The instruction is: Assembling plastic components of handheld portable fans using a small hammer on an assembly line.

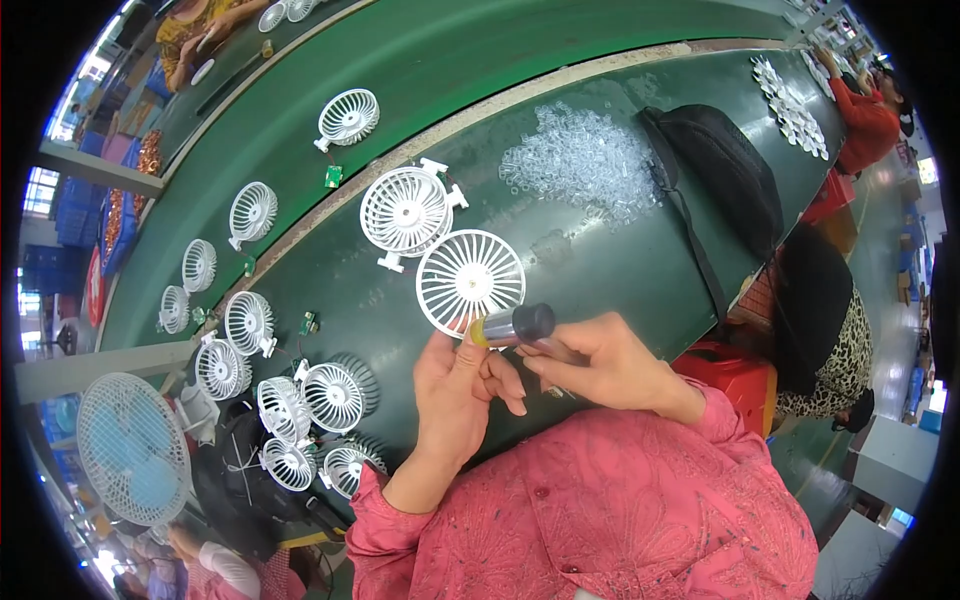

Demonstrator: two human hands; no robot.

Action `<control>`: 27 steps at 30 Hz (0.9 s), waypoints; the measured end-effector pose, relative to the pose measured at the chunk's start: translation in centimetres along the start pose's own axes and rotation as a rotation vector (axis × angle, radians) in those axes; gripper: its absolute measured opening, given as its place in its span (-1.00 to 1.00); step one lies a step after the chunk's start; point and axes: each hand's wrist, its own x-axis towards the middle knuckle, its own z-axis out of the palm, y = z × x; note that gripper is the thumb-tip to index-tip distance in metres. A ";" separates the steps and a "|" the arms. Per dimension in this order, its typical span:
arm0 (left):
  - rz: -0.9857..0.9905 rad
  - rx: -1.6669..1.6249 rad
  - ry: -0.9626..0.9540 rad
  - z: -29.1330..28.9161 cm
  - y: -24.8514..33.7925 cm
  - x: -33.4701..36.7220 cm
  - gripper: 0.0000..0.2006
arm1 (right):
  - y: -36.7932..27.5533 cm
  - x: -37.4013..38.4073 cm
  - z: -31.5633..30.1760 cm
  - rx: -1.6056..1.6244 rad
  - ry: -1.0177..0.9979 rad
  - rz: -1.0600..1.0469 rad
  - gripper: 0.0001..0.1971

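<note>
My left hand (450, 390) pinches the lower rim of a round white slatted fan housing (473, 277), which faces up in front of me. My right hand (610, 365) is wrapped round the handle of a small mallet (507, 326). The mallet's metal head has a yellow face at one end and a black one at the other. It lies over the housing's lower edge, beside my left thumb; whether it touches cannot be made out. Just beyond is another white fan unit (406, 212) with small side tabs, overlapped by the held housing.
A pile of small clear plastic pieces (580, 160) lies beyond, left of a black bag (722, 165). Several white fans with green circuit boards crowd the left (332, 397); others sit on the green belt (300, 60). Co-workers sit far left and right. A standing fan (134, 449) is at left.
</note>
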 end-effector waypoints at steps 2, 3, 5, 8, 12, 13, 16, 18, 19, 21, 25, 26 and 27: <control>-0.013 -0.029 -0.013 0.1 0.0 0.0 -0.65 | -0.3 -0.2 0.1 -0.109 0.008 -0.065 -0.86; -0.025 -0.059 -0.025 0.1 0.1 0.0 -0.65 | -0.5 -0.3 0.1 -0.109 0.011 -0.065 -0.86; -0.017 -0.116 -0.039 0.0 0.0 -0.1 -0.64 | -0.9 -0.3 0.3 -0.251 0.019 -0.204 -0.78; 0.015 -0.140 -0.070 0.1 0.2 -0.2 -0.59 | -0.7 -0.6 0.4 -0.438 0.039 -0.337 -0.67; 0.056 -0.115 -0.059 0.7 0.4 -0.3 -0.44 | -0.7 -0.7 0.8 -0.581 0.037 -0.391 -0.62; 0.035 -0.075 0.006 1.2 0.6 -0.3 -0.41 | -0.7 -0.6 0.8 -0.621 0.013 -0.389 -0.62; 0.092 0.020 0.061 0.9 -0.1 0.0 -0.41 | -0.5 -0.6 1.1 -0.692 -0.010 -0.393 -0.64; 0.119 0.072 0.052 0.7 -0.1 -0.1 -0.42 | -0.2 -0.5 1.2 -0.723 -0.009 -0.400 -0.65; 0.133 0.090 0.067 0.9 0.1 -0.2 -0.44 | 0.0 -0.3 1.3 -0.685 0.027 -0.455 -0.64; 0.148 0.108 0.082 1.0 0.0 -0.2 -0.45 | 0.4 0.0 1.3 -0.647 0.063 -0.509 -0.64; 0.244 0.287 0.111 0.5 -0.5 -0.8 -0.30 | 0.5 0.2 0.9 -0.706 0.202 -0.686 -0.55; 0.266 0.334 0.096 0.3 -0.6 -0.9 -0.29 | 0.5 0.2 0.8 -0.724 0.245 -0.724 -0.51; 0.285 0.369 0.086 0.6 -0.5 -1.0 -0.20 | 0.3 0.4 0.9 -0.727 0.287 -0.745 -0.46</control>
